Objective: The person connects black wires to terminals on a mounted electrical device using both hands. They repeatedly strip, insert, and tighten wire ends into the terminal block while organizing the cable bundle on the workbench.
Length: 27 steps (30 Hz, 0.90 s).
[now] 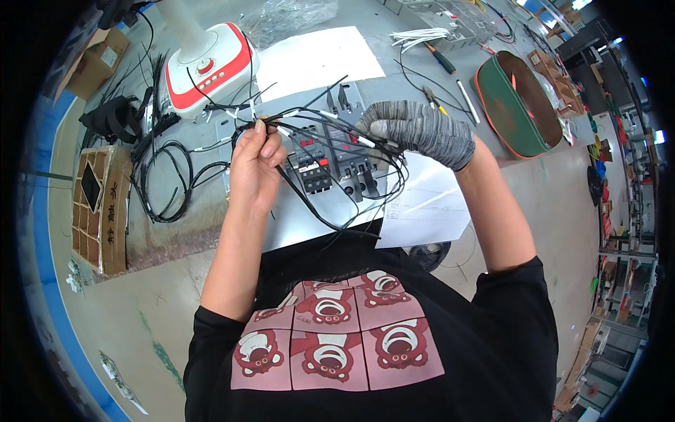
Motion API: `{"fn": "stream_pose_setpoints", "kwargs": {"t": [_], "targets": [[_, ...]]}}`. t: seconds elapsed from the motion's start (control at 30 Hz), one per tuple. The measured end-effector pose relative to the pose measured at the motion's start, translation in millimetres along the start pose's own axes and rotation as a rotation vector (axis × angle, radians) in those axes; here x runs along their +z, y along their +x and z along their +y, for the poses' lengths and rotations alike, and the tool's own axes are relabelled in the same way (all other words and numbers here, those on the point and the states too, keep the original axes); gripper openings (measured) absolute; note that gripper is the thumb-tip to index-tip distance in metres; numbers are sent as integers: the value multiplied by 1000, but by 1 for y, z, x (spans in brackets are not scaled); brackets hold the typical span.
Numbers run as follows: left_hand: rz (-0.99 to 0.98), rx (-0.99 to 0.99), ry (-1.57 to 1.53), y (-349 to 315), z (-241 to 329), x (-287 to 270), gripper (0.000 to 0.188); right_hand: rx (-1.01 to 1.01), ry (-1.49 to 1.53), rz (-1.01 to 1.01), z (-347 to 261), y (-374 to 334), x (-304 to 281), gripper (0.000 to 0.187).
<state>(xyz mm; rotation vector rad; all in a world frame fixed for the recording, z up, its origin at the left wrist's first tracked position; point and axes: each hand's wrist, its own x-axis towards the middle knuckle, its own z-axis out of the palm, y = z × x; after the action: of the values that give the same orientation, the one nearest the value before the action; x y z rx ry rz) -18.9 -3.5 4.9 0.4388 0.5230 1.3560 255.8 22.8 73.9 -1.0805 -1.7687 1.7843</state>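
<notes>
plainly, left grip point(258, 160) pinches black wires point(295, 188)

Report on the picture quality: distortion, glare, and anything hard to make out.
Head view: strong fisheye bending, with a black rim and the workbench's front edge curved; head view: the blank white sheet looks washed out, and the clear plastic shows scattered glints; head view: black wires between left hand and gloved right hand overlap, so single strands are hard to separate.

White appliance base point(195, 79) (red-trimmed), green bin point(500, 111), divided cardboard box point(112, 218), screwdriver point(442, 60)
</notes>
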Motion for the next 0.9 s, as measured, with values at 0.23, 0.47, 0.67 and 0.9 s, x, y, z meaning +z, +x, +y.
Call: {"fn": "stream_pose_setpoints", "kwargs": {"t": [0.23,0.47,0.67,0.9], "targets": [[45,21,7,2,-2,2,15,-72,22,38,4,-20,4,43],[101,23,37,2,-5,3,15,-14,-140,266,-1,-24,27,39],[145,57,108,1,-16,7,17,120,-77,127,-20,-38,19,27],[157,39,144,-5,-20,12,18,174,-540,215,-5,-24,1,38]]}}
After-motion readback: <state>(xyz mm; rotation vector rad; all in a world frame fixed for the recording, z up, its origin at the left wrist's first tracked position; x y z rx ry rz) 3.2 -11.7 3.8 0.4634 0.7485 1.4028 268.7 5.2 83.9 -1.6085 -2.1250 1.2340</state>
